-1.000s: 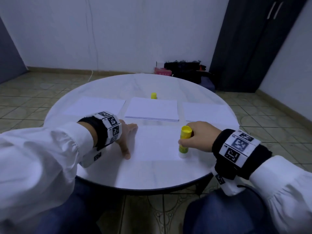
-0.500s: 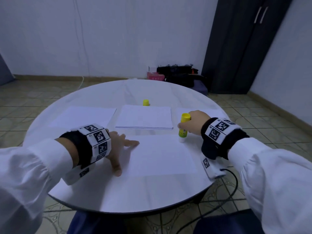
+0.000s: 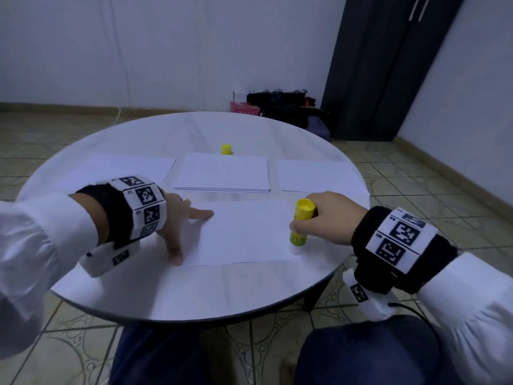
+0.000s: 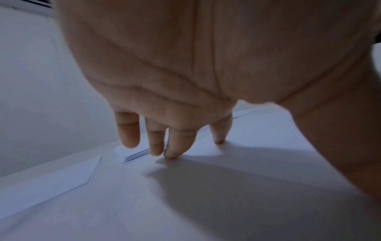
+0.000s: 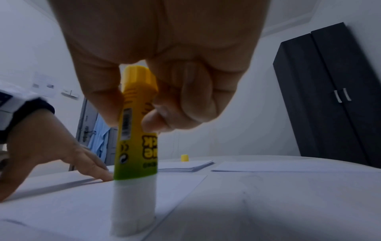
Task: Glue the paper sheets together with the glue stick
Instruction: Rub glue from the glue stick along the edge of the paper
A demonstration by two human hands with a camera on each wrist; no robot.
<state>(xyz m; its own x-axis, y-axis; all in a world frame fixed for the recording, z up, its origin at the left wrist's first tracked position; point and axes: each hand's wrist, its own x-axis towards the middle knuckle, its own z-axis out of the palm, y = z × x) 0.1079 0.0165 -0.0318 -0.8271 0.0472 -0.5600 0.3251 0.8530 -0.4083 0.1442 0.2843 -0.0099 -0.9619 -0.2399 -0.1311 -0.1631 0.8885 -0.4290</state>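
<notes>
A white paper sheet (image 3: 244,232) lies in front of me on the round white table (image 3: 194,295). My left hand (image 3: 180,226) presses its left edge with straight, spread fingers (image 4: 171,146). My right hand (image 3: 311,218) grips a yellow-green glue stick (image 3: 301,226) held upside down. Its white glue end stands on the sheet's right edge, near the front corner. The right wrist view shows the glue stick (image 5: 136,146) upright on the sheet (image 5: 62,212), pinched between thumb and fingers. The stick's yellow cap (image 3: 226,149) stands behind a paper stack (image 3: 222,172).
Single sheets lie at the back left (image 3: 111,170) and back right (image 3: 316,176) of the table. Beyond the table, bags (image 3: 283,107) sit on the tiled floor beside a dark wardrobe (image 3: 383,65). My knees are under the near table edge.
My right hand has drawn the glue stick along the sheet's right edge, from the far corner back toward me. The left hand stays pressed on the left edge.
</notes>
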